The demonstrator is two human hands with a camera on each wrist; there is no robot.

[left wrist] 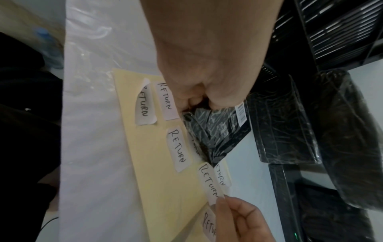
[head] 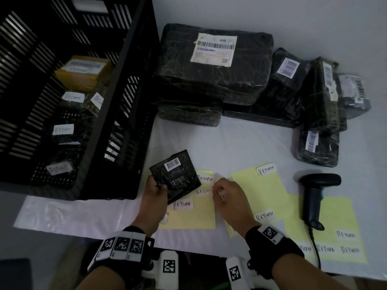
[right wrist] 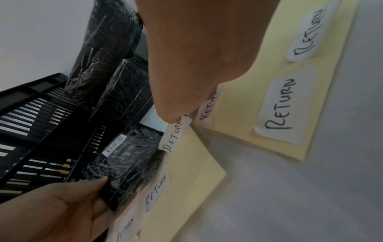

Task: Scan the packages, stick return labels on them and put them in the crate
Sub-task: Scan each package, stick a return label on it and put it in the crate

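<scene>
The left hand [head: 154, 194] holds a small package [head: 174, 176] by its near left corner, thumb on top and fingers curled under, lifted over the yellow sheets beside the crate [head: 117, 114]. The package is square, flat and black, wrapped in crinkled clear film, with one white barcode sticker on its top face.

The right hand [head: 227, 195] has its grip narrowed to a pinch: thumb and fingers curl round the end of a label [left wrist: 209, 181], a white strip with "RETURN" handwritten in black. The far end of the label lies just beside the package's near corner; from the wrist views I cannot tell whether it is still stuck to the sheet.

Three yellow sheets [head: 261, 189] lie on the surface, overlapping, and carry further RETURN labels; some are hidden by the hands, so the count is unsure.

In the crate lie one brown box [head: 83, 74] and several dark packages, four RETURN labels showing.

Behind the sheets is a pile of about seven black wrapped packages [head: 213, 65], five with barcode labels in sight. One black scanner [head: 314, 197] lies on the right sheet, its cable running off the near edge.
</scene>
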